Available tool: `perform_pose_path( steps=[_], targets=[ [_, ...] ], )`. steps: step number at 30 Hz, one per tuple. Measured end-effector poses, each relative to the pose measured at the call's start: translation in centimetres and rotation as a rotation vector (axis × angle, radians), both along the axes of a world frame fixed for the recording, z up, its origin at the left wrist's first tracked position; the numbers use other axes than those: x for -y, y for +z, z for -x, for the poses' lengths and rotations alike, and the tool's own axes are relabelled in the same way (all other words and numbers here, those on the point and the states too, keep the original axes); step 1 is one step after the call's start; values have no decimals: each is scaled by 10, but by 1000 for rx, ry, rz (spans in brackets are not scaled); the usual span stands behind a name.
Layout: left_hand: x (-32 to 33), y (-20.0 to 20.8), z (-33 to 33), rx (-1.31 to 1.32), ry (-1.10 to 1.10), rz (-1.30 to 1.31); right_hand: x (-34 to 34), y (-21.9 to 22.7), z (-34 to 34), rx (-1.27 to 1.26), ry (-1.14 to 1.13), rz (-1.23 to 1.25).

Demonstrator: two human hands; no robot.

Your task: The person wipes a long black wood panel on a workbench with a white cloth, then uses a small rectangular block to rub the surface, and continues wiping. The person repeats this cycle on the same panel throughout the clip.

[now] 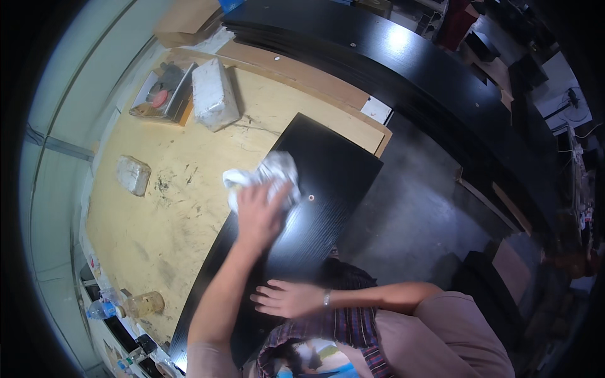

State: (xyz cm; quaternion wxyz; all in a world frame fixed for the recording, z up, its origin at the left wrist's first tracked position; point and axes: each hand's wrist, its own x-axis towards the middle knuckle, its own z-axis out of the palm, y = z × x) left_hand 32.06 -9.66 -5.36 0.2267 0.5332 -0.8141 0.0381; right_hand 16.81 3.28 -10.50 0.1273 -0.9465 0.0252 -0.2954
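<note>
A long black wood-grain board (328, 157) lies diagonally over the edge of a light wooden worktable (189, 208). My left hand (259, 211), a little blurred, presses a crumpled white cloth (280, 169) onto the board's left edge. A small round hole with a pale rim (311, 198) shows in the board, right of the cloth. My right hand (290, 298) rests flat on the near part of the board, fingers spread and holding nothing. A band (327, 298) circles that wrist.
Long black boards (391, 57) are stacked beyond the table. On it stand an open box (165, 94) with odds and ends, a wrapped white block (214, 94), a smaller block (133, 176) and a jar (144, 305). Grey floor (409, 201) lies to the right.
</note>
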Motion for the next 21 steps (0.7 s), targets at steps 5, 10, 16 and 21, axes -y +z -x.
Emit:
perform_pose_path(
  steps=[5, 10, 16, 21],
  targets=[
    [-104, 12, -26, -81, 146, -161, 0, 1, 4, -77, 28, -44],
    [-214, -4, -109, -166, 591, 22, -8, 15, 3, -156, 29, -81],
    [-323, -11, -146, -184, 775, 116, -27, 34, -15, -277, -50, -14],
    [-373, 0, -131, -434, 912, 226, -33, 33, -17, -302, -53, 9]
  ],
)
